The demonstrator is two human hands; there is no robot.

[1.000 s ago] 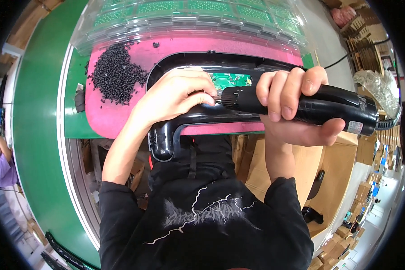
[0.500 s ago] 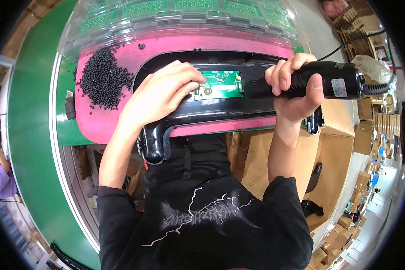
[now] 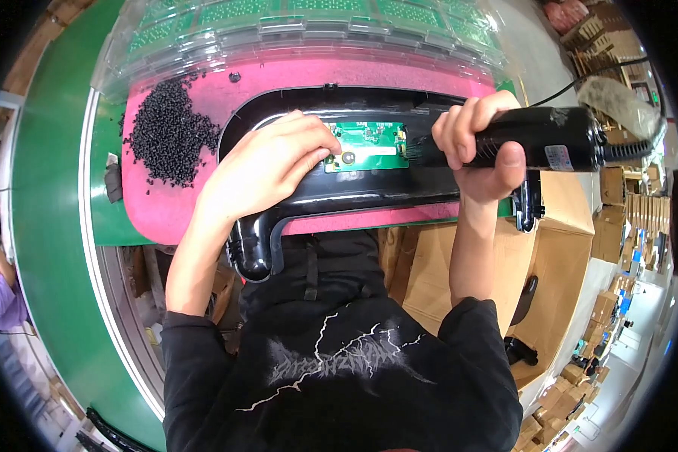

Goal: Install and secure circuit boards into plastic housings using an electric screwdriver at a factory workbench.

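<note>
A black plastic housing (image 3: 354, 190), shaped like a shallow tray with a leg at each end, lies across the near side of the pink mat. Inside it sits a green circuit board (image 3: 376, 135). My left hand (image 3: 267, 160) rests over the housing's left part, thumb and fingertips drawn together at the board's left end; whatever they pinch is hidden. My right hand (image 3: 480, 143) is wrapped round a black electric screwdriver (image 3: 546, 139), held roughly level with its tip end pointing left, close to the board's right edge. The tip itself is hard to make out.
A heap of small black screws (image 3: 165, 135) lies on the pink mat (image 3: 154, 215) at the left. Clear plastic trays (image 3: 301, 45) of green boards stand at the back. An open cardboard box (image 3: 557, 264) is at the right, and a cord trails from the screwdriver.
My right hand and the screwdriver have shifted slightly left and down. My left hand stays at the board's left end, with its fingers hardly changed.
</note>
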